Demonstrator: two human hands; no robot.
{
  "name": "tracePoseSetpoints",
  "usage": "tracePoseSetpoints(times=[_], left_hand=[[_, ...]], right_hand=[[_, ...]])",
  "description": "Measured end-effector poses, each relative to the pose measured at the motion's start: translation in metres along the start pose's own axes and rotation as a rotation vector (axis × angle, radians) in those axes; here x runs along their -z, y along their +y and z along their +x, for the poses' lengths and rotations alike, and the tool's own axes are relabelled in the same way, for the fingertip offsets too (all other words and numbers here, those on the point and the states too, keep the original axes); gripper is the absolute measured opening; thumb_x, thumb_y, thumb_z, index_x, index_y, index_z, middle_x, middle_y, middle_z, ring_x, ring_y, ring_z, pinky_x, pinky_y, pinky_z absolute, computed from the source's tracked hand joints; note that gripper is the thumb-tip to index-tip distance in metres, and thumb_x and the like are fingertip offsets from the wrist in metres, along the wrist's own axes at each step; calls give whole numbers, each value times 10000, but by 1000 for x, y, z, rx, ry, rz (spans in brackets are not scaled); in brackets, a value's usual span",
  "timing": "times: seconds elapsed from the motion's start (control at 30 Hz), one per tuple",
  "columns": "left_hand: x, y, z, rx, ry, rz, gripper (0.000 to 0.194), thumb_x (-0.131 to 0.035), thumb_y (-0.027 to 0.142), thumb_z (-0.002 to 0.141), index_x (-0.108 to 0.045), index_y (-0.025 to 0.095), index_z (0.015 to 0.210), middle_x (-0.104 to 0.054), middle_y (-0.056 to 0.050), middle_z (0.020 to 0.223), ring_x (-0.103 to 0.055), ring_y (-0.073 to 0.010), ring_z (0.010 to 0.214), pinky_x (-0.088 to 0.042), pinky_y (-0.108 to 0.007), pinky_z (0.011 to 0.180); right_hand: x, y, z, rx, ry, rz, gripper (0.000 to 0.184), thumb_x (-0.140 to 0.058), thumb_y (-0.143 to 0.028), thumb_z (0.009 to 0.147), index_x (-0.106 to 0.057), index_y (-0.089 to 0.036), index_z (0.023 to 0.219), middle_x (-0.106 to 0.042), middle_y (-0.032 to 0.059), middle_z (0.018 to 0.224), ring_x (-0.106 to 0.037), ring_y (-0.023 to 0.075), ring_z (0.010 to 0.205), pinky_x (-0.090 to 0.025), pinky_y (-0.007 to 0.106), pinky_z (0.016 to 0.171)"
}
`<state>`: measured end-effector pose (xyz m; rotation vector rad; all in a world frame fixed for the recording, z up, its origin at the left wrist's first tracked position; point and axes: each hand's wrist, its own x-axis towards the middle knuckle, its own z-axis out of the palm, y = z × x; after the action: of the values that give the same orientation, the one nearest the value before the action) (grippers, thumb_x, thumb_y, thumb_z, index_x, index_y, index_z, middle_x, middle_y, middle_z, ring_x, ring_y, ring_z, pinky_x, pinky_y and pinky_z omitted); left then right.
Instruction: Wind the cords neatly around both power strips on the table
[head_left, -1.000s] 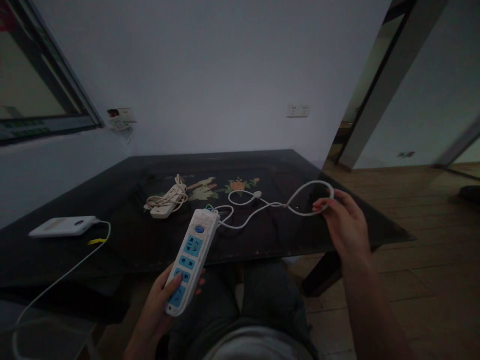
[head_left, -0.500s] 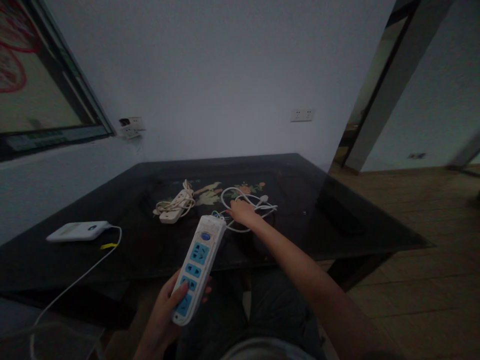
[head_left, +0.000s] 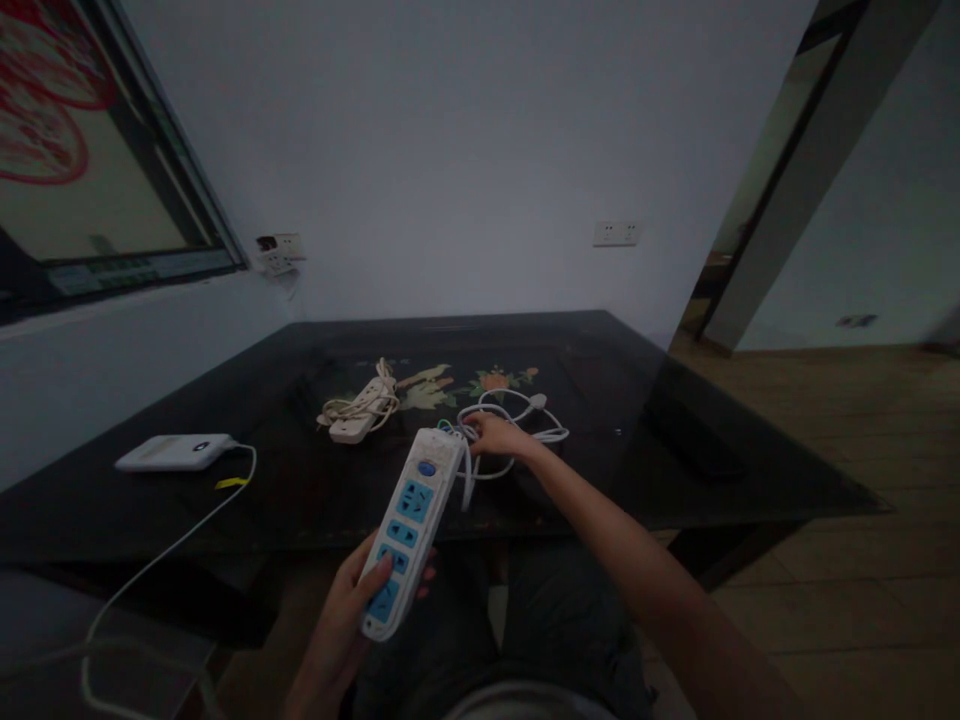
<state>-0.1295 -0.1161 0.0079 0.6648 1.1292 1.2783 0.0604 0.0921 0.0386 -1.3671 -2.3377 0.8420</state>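
A white power strip (head_left: pixel 411 525) with blue sockets and a dark blue switch is tilted over the table's front edge. My left hand (head_left: pixel 352 605) grips its lower end, thumb across the sockets. At its upper end, thin coloured wires show where the cord joins. My right hand (head_left: pixel 491 437) is closed around the white cord (head_left: pixel 504 474) just beyond that end, with a short loop hanging below the fingers. The rest of the cord lies in loose coils on the table, its plug (head_left: pixel 538 402) at the far side of them.
On the black table (head_left: pixel 585 370) with painted flowers, a second power strip (head_left: pixel 352 428) lies wrapped in its own cord. A white power bank (head_left: pixel 176 452) with a cable is at the left. A dark flat object (head_left: pixel 694 440) lies right. Wall sockets (head_left: pixel 616 234) are behind.
My right hand has drawn the cord closer to the strip's end, and a loop now hangs under it. The left hand keeps its hold on the strip. The view has shifted slightly.
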Motion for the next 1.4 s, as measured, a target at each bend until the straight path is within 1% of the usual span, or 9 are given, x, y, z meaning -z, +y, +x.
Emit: tracePoseSetpoints(times=[0.1, 0.23, 0.4, 0.6, 0.8, 1.0, 1.07, 1.17, 1.4], left_hand=[[-8, 3, 0, -31, -28, 30, 578, -821, 419, 564, -640, 124, 1027, -743, -148, 889, -714, -309, 750, -585, -360, 632], [-18, 6, 1, -53, -69, 95, 544, -807, 406, 581, -657, 131, 1026, -743, -134, 884, -713, -312, 764, -581, -362, 648], [-20, 1, -1, -52, -89, 144, 513, -799, 395, 609, -655, 139, 1030, -743, -107, 858, -714, -281, 748, -564, -305, 618], [-19, -3, -6, -81, 45, 39, 533, -813, 416, 565, -654, 134, 988, -745, -117, 846, -713, -314, 765, -578, -359, 627], [-15, -3, -1, -31, 45, 24, 532, -801, 398, 580, -650, 128, 1013, -739, -135, 915, -711, -309, 811, -580, -352, 650], [-20, -6, 0, -50, -42, 116, 511, -785, 391, 630, -639, 129, 1044, -734, -118, 910, -712, -282, 766, -574, -326, 633], [-22, -6, 1, -55, -91, 145, 487, -770, 387, 659, -635, 127, 1047, -726, -120, 937, -709, -279, 782, -573, -318, 631], [-26, -5, 3, -79, -97, 138, 442, -730, 387, 714, -625, 129, 1057, -718, -117, 956, -705, -272, 805, -572, -311, 635], [-34, -6, 14, -118, -73, 106, 413, -712, 366, 740, -617, 118, 1055, -719, -98, 913, -703, -241, 771, -571, -294, 615]], right_hand=[[6, -2, -9, 69, -11, 108, 444, -668, -115, 697, -571, -119, 1130, -677, 49, 894, -633, 161, 719, -495, 257, 630], [9, -9, -16, 173, -16, 212, 253, -622, -111, 733, -646, -130, 984, -692, 44, 899, -638, 170, 802, -494, 271, 727], [15, -9, -21, 186, 63, 263, 343, -588, -100, 766, -616, -122, 1108, -693, 78, 956, -628, 203, 903, -470, 308, 810], [39, -3, -35, 114, 117, 337, 397, -447, -133, 881, -493, -87, 1273, -620, -14, 575, -610, 148, 623, -457, 257, 661], [61, -10, -59, 227, 94, 554, 444, -440, -151, 894, -430, -112, 1336, -608, -35, 573, -624, 130, 585, -452, 235, 605], [48, -31, -72, 280, 163, 350, 353, -461, -75, 856, -594, -172, 1169, -620, -9, 674, -615, 138, 635, -492, 295, 666], [43, -39, -78, 338, 246, 215, 334, -481, -91, 862, -622, -208, 1141, -681, 43, 878, -633, 171, 808, -493, 346, 780], [40, -48, -89, 389, 349, 46, 321, -500, -123, 874, -635, -240, 1142, -653, 67, 1127, -582, 211, 1044, -439, 392, 925], [23, -61, -109, 426, 272, -95, 313, -492, -117, 884, -663, -200, 1133, -676, 82, 1056, -607, 206, 969, -463, 329, 859]])
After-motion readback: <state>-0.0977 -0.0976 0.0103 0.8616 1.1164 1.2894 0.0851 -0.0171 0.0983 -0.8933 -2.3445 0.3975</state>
